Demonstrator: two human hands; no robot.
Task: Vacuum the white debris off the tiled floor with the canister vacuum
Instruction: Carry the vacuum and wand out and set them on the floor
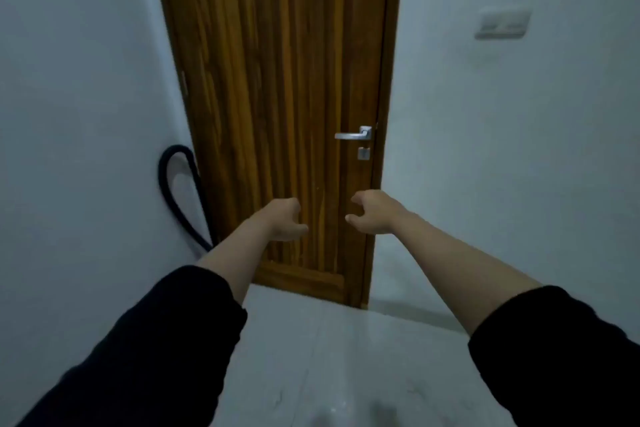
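Observation:
Both my arms reach forward in black sleeves pushed up the forearm. My left hand [284,218] and my right hand [372,211] hover side by side in front of a closed wooden door, fingers loosely curled, holding nothing. A black vacuum hose [173,184] loops up against the wall left of the door; its lower end runs behind my left forearm. The canister itself is out of view. The pale tiled floor [346,357] lies below my arms, and no white debris is plainly visible on it.
The wooden door [277,80] stands closed straight ahead, with a metal lever handle [353,134] and a lock below it. White walls flank it on both sides. A light switch plate [504,23] sits on the right wall.

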